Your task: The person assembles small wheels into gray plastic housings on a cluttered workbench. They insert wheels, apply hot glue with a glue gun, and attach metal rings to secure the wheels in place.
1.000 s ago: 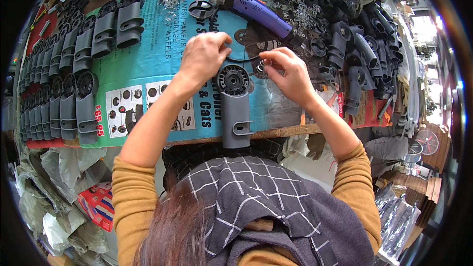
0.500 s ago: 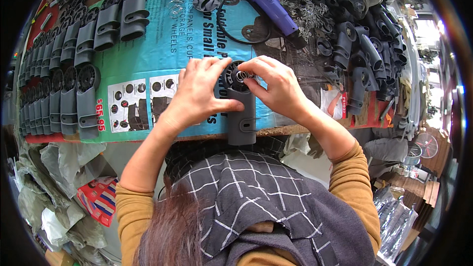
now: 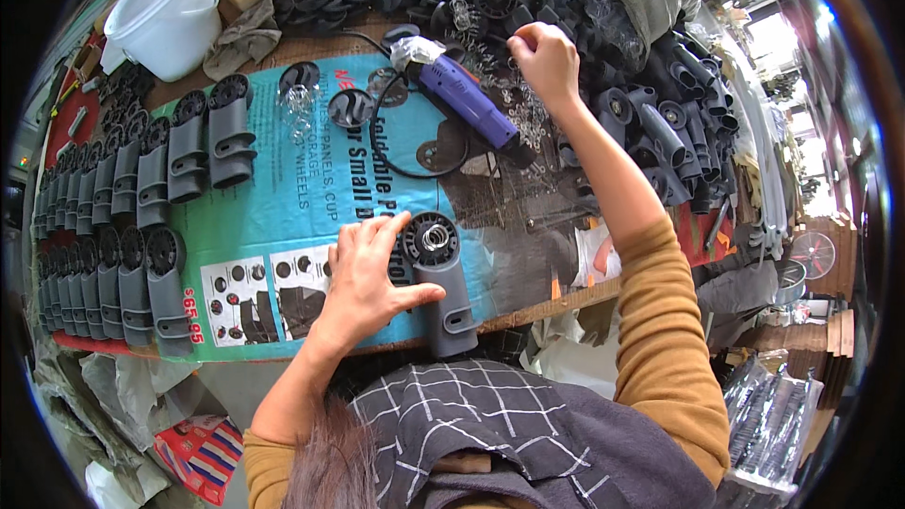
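Thumb and fingers apart, the left hand [image 3: 366, 271] rests against the grey housing [image 3: 454, 313] at the table's [image 3: 551, 312] near edge, seemingly steadying it while a coil spring [image 3: 436, 238] sits in its round head, and the right hand's [image 3: 547, 61] fingers curl together, contents unclear.

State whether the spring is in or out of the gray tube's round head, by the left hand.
In. The spring sits in the middle of the round head, its coils showing there.
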